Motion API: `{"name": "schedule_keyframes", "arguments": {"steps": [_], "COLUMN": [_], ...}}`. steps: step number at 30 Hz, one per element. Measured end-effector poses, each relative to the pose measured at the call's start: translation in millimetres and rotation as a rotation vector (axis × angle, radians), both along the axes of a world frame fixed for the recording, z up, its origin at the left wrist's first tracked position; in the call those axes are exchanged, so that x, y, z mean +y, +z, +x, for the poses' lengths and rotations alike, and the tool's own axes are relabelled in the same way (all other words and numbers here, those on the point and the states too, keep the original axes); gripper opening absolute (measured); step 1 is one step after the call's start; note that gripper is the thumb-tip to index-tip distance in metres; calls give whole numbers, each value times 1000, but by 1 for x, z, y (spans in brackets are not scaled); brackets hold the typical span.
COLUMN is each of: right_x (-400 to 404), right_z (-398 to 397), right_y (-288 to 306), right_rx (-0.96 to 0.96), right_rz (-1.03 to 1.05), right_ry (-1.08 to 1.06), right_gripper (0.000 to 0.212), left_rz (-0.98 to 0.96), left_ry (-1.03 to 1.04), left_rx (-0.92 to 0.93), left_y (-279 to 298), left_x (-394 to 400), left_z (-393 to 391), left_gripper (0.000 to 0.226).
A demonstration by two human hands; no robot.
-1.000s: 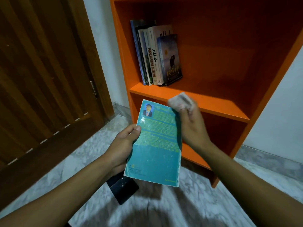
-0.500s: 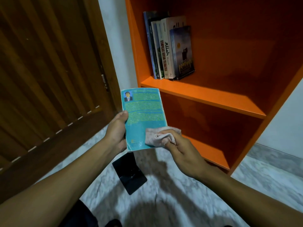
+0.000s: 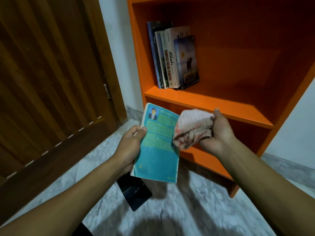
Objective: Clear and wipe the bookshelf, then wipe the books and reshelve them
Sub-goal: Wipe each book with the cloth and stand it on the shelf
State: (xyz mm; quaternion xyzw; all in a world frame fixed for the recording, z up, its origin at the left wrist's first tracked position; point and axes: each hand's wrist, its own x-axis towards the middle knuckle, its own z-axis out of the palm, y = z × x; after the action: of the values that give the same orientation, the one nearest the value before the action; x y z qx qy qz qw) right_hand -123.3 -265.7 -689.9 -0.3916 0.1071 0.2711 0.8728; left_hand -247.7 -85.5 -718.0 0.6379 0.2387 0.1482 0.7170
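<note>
A teal book (image 3: pixel 157 147) is held upright along its left edge in the left hand (image 3: pixel 131 145), long axis running away from the body, while a bunched cloth (image 3: pixel 192 129) clenched in the right hand (image 3: pixel 219 132) is pressed against its right edge, below the reshelved books (image 3: pixel 172 57).

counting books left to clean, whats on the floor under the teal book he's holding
A dark flat thing lies on the marble floor below the teal book. The book and the left hand cover its upper part, so I cannot tell whether it is a book.
</note>
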Motion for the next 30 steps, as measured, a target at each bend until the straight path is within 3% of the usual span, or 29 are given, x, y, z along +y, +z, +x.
{"name": "schedule_keyframes", "arguments": {"steps": [2,5,7,9,15,20,25,28,30], "right_x": [7,24,33,40,41,34,26,19,12], "right_z": [4,-14,-29,-36,-66,-87,-87,-78,-68], "right_y": [11,14,-6,-33,-73,-75,-73,-82,-95], "right_rx": [-198,-765,-1112,-1293,-1303,-1358,-1465,-1386,-1230], "right_rz": [-72,-543,-738,-856,-815,-709,-671,-773,-901], "right_ry": [-146,-267,-129,38,296,440,518,556,566], "right_gripper": [52,25,30,40,53,33,22,21,23], "left_rz": [-14,-67,-102,-180,-396,-481,-446,-397,-419], "left_ry": [-76,-159,-155,-104,139,227,255,278,277], "left_rx": [-5,-26,-51,-61,-71,-91,-91,-83,-92], "left_y": [2,2,2,1,-4,2,3,1,1], "left_x": [-16,-38,-44,-43,-14,7,31,41,46], "left_z": [1,7,13,17,27,23,15,12,10], "left_gripper": [23,21,20,17,17,21,22,28,26]}}
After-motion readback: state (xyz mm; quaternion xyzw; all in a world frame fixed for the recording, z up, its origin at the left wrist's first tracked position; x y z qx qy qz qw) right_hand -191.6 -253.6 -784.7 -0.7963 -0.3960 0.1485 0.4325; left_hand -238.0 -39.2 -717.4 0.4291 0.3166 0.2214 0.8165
